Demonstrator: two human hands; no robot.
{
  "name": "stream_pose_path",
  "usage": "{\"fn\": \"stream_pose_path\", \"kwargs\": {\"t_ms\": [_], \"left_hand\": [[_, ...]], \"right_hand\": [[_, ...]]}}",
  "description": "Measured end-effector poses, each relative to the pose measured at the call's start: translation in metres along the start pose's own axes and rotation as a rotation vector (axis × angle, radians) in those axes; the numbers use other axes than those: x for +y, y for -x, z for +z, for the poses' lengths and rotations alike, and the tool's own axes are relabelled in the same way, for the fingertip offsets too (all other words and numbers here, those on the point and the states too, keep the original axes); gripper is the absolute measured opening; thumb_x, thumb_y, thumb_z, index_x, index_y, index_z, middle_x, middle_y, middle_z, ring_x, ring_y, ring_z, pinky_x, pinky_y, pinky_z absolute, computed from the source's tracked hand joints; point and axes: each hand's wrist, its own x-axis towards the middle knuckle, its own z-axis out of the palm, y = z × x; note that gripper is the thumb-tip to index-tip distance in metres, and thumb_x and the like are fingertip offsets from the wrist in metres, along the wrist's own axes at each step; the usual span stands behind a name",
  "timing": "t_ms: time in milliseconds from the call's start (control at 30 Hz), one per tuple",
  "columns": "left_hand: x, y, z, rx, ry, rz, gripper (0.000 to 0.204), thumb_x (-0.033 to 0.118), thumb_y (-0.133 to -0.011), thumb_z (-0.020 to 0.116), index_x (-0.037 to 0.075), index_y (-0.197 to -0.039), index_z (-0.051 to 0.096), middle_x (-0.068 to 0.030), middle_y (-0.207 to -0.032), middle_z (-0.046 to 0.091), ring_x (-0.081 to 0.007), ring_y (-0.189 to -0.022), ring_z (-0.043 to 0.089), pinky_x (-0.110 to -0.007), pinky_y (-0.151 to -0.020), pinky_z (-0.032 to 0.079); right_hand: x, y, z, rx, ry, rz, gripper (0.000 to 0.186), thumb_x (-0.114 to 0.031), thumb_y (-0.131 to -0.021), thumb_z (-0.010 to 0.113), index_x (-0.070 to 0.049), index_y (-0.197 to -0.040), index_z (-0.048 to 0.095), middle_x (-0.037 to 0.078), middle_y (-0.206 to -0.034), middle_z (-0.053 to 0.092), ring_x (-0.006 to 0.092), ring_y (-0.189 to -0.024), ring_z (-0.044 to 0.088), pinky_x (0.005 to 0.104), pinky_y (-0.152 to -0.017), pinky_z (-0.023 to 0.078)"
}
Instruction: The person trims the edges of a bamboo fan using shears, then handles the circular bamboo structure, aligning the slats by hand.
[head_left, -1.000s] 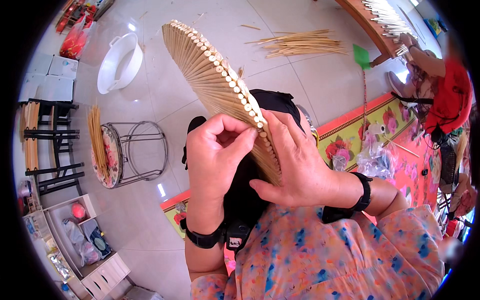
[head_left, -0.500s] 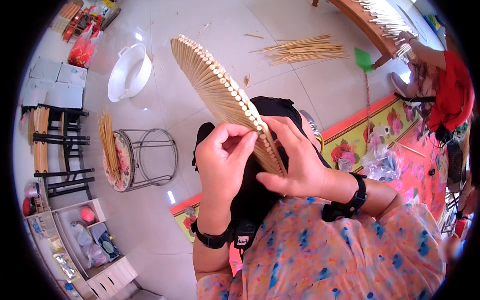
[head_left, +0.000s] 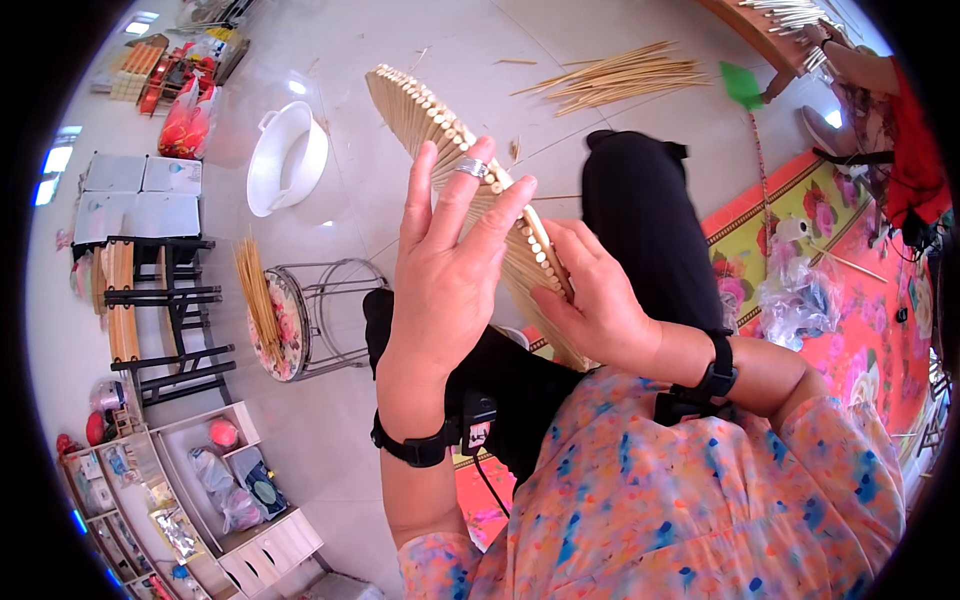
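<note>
A flat fan-like piece of pale plant stalks (head_left: 395, 112), with round cut ends along its rim, stands tilted above my lap. My right hand (head_left: 605, 305) grips its near right part, thumb on one side and fingers on the other. Over the upper rim lies my left hand (head_left: 440, 265), its fingers stretched and apart, with a ring on one finger. Its fingertips touch or nearly touch the cut ends and hide part of the rim. Both wrists wear black straps.
A floral round stool (head_left: 288, 335) carries a bundle of stalks (head_left: 258, 300). More stalks (head_left: 625, 78) lie on the floor beyond, near a white basin (head_left: 290, 155). At right, a person in red (head_left: 915, 150) reaches over white sticks on a wooden table (head_left: 745, 25). A floral mat (head_left: 860, 330) holds plastic bags.
My left hand has gone from a pinch at the rim to stretched fingers farther up along it. My right hand keeps its grip. The view and my legs have shifted.
</note>
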Motion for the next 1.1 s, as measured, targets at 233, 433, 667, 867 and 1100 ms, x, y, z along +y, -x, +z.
{"fn": "stream_pose_path", "kwargs": {"t_ms": [233,433,667,867,1100], "left_hand": [[-0.02,0.015,-0.02,-0.026,-0.175,-0.061,0.042,0.011,-0.068,0.082,0.021,-0.108,0.072,-0.002,-0.135,0.055,-0.0328,-0.137,0.041,-0.055,-0.107,0.034],[-0.035,0.025,-0.037,0.05,-0.246,-0.112,0.038,0.017,-0.063,0.085,0.023,-0.099,0.073,0.0012,-0.112,0.058,-0.0263,-0.125,0.049,-0.057,-0.108,0.026],[-0.034,0.027,-0.031,0.066,-0.226,-0.176,0.034,0.025,-0.063,0.086,0.021,-0.093,0.073,0.0006,-0.091,0.053,-0.0214,-0.1,0.054,-0.056,-0.105,0.028],[-0.016,0.022,-0.021,0.144,-0.281,-0.225,0.032,0.025,-0.066,0.086,0.018,-0.094,0.073,-0.0009,-0.089,0.053,-0.022,-0.088,0.053,-0.051,-0.095,0.036],[-0.01,0.015,-0.019,0.13,-0.264,-0.21,0.032,0.021,-0.069,0.084,0.012,-0.098,0.074,-0.0046,-0.089,0.055,-0.0244,-0.087,0.053,-0.041,-0.086,0.038]], "right_hand": [[-0.001,-0.009,0.009,-0.102,-0.079,-0.041,0.06,0.001,-0.077,0.072,-0.005,-0.134,0.051,0.017,-0.121,0.056,0.0349,-0.1,0.061,0.0394,-0.083,0.053],[0.032,-0.012,-0.008,-0.239,0.11,-0.084,0.049,-0.014,-0.077,0.076,-0.008,-0.123,0.059,0.016,-0.101,0.063,0.0359,-0.093,0.063,0.0419,-0.079,0.053],[0.054,-0.024,-0.019,-0.064,0.269,-0.013,0.036,-0.016,-0.079,0.077,-0.004,-0.109,0.063,0.015,-0.098,0.065,0.036,-0.09,0.063,0.0432,-0.075,0.051],[0.07,-0.042,-0.023,-0.011,0.251,-0.062,0.037,-0.012,-0.077,0.08,-0.004,-0.108,0.063,0.014,-0.095,0.066,0.0339,-0.088,0.064,0.0397,-0.077,0.051],[0.087,-0.049,-0.026,0.016,0.244,-0.128,0.037,-0.013,-0.075,0.082,-0.005,-0.106,0.062,0.012,-0.094,0.065,0.0334,-0.088,0.063,0.0395,-0.076,0.051]]}}
